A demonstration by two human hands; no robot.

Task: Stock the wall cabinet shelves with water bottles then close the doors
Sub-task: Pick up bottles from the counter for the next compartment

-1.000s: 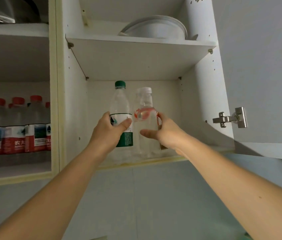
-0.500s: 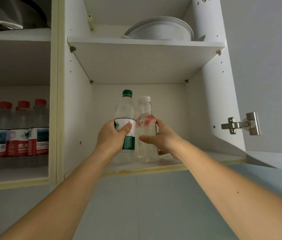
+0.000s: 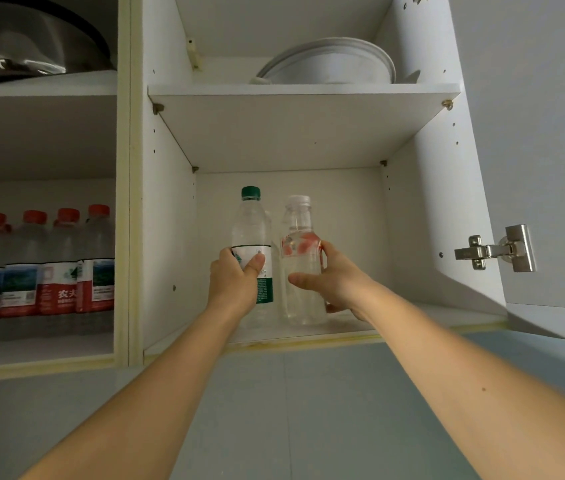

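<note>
While the left hand (image 3: 236,282) clamps the green-capped bottle (image 3: 252,244) and the right hand (image 3: 334,278) clasps the clear bottle (image 3: 300,261), both standing touching on the lower shelf (image 3: 412,315), a careless release could topple one against the other.

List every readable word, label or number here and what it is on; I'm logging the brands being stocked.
"农夫": on the red label of a red-capped bottle in the left compartment.
Green-capped bottle held by the left hand: label print too small to read.
White-capped bottle held by the right hand: no legible text.
</note>
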